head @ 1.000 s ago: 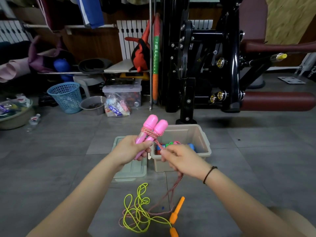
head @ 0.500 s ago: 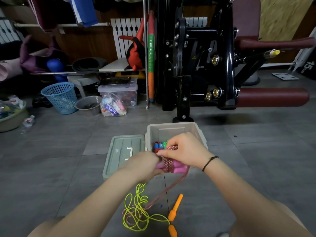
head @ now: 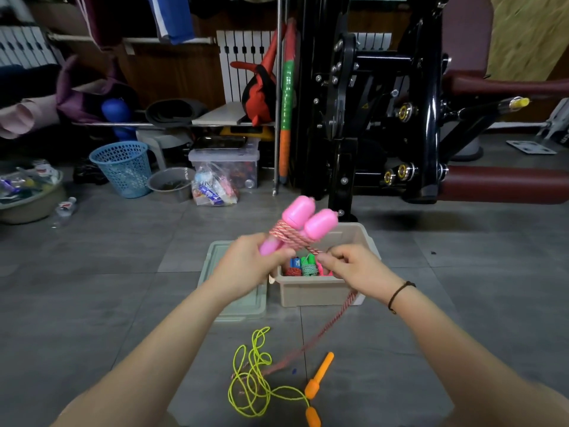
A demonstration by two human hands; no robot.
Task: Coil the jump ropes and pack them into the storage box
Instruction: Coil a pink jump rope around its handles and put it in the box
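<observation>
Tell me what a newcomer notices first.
Two pink handles, bound with striped rope, stand up mid-frame, gripped by the left hand while the right hand pinches the rope. Behind them an open box holds coiled ropes; a yellow rope lies tangled on the floor in front.

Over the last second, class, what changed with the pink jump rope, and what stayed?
The pink handles, gripped by the left hand, dipped toward the storage box, then rose again above it; the right hand kept pinching the striped cord, winding it on. The yellow rope, box and lid stayed put.
</observation>
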